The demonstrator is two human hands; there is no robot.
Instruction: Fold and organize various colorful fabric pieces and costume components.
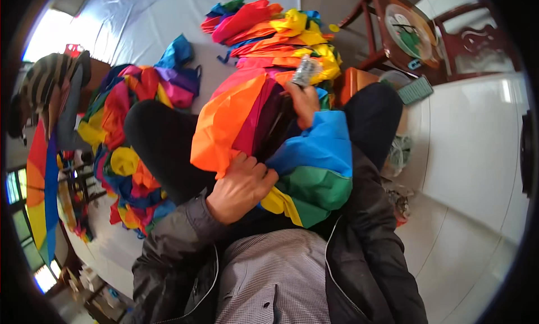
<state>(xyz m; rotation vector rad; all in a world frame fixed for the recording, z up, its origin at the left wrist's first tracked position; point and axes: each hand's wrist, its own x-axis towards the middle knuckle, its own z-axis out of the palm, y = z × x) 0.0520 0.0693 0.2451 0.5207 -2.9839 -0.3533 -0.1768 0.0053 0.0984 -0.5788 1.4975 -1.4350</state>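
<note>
Two hands work a rainbow umbrella cover [252, 122] on the seated person's lap: left hand [240, 188] clenched on its near folds, right hand [304, 102] gripping the far end, likely mid-gathering; smoothing seems next.

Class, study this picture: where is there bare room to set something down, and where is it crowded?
Bare: the white sheet above the left rainbow fabric heap, and the pale floor right of the knee. Crowded: the lap, where both hands grip the rainbow canopy, and the folded pile.
</note>
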